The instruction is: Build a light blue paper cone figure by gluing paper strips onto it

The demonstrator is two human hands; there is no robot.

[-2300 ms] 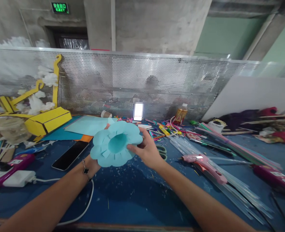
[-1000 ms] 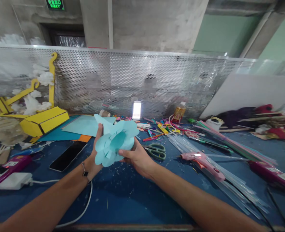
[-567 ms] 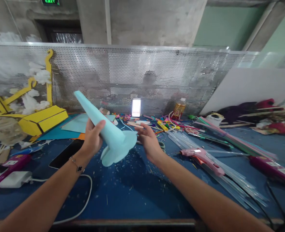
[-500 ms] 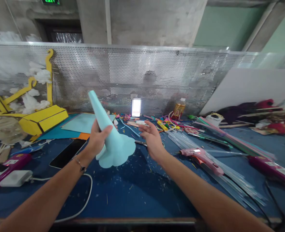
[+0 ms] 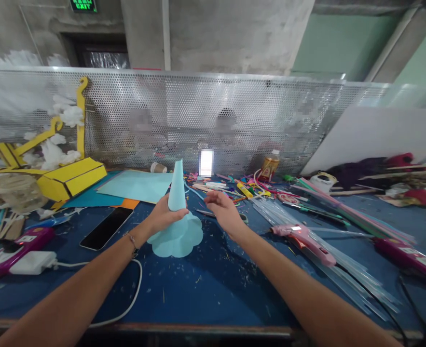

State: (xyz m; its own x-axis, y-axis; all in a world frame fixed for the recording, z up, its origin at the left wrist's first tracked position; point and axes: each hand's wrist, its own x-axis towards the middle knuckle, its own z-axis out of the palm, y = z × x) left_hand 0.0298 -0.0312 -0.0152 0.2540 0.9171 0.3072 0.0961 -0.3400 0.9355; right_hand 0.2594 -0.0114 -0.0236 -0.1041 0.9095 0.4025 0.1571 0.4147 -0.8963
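A light-blue cone (image 5: 177, 188) of paper or foam sheet, with a flared, scalloped base (image 5: 178, 238), stands nearly upright over the blue table. My left hand (image 5: 165, 214) is wrapped round its middle, thumb across the front. To the right of the cone, and apart from it, my right hand (image 5: 225, 214) hovers with loosely bent fingers and nothing visible in them. Scissors (image 5: 204, 212) lie on the table beside my right hand, partly hidden behind it.
At left are a black phone (image 5: 106, 228), a purple power strip (image 5: 35, 241) and a yellow model (image 5: 73, 178). Light-blue sheets (image 5: 135, 184) lie behind. On the right are a pink glue gun (image 5: 305, 241), clear glue sticks (image 5: 346, 274) and a bottle (image 5: 269, 166).
The cone has gone from leaning left to nearly upright, its tip moving right and lower. My left hand has shifted right with it. The right hand's fingers have curled in slightly.
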